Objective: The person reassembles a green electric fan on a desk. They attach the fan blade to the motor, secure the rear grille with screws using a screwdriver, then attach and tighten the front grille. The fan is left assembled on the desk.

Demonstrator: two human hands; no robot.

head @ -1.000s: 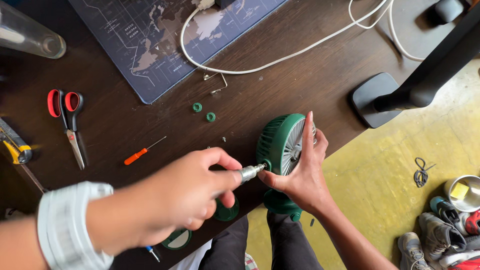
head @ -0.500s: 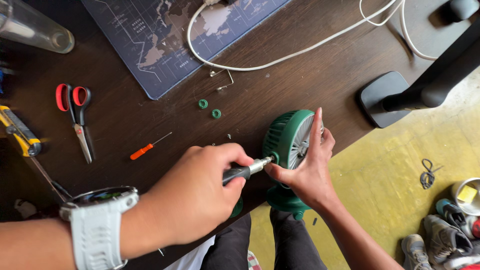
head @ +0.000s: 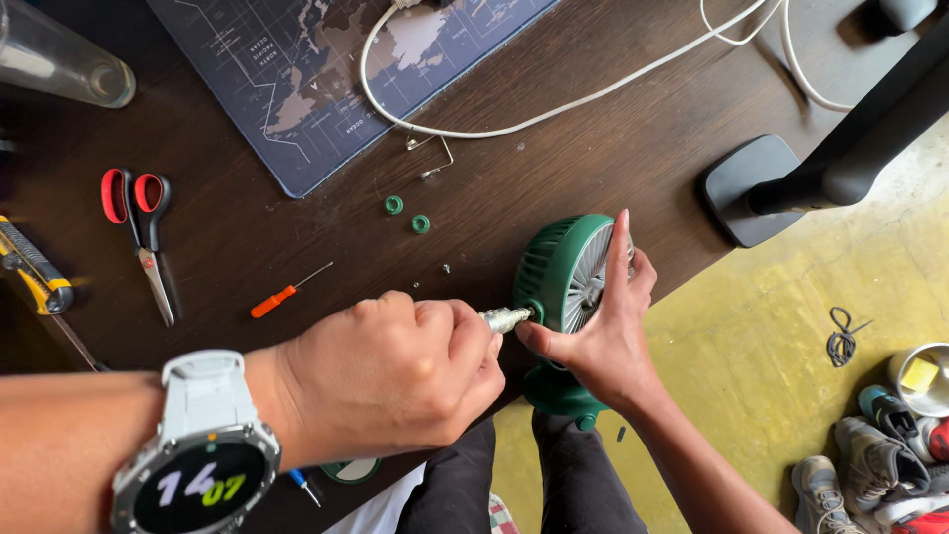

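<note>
Since earlier: left hand [head: 395, 371] has rolled over on the screwdriver [head: 505, 318], knuckles now on top and the handle buried in the fist; the wristwatch [head: 203, 460] face has swung up toward the camera. Fan and right hand sit almost where they were.

Left hand: closed in a full fist round the screwdriver handle; only the metal shaft and tip show past the fingers.

Right hand [head: 603, 331]: spread fairly wide, palm against the pale front grille of the fan, thumb under the rim near the tool tip, fingers pointing up across the grille.

Fan: small green desk fan [head: 554, 272], standing on edge at the near edge of the dark wooden table [head: 554, 168], its green base hanging just off the edge above the person's lap.

Tool contact: the tip meets a lug on the rim of the green rear housing.

Step in hand: looks like a rim screw being driven or backed out while the fan is braced; which way it turns cannot be told.

Next move calls for: steady axial pressure, the tip kept seated, and the bracing palm kept firm so the fan does not roll.

Nearby: two small green rings [head: 406, 214], an orange-handled mini screwdriver [head: 282, 295], red-handled scissors [head: 143, 232], a yellow utility knife [head: 35, 267], a white cable [head: 554, 99] and a dark map-print desk mat [head: 297, 79].
</note>
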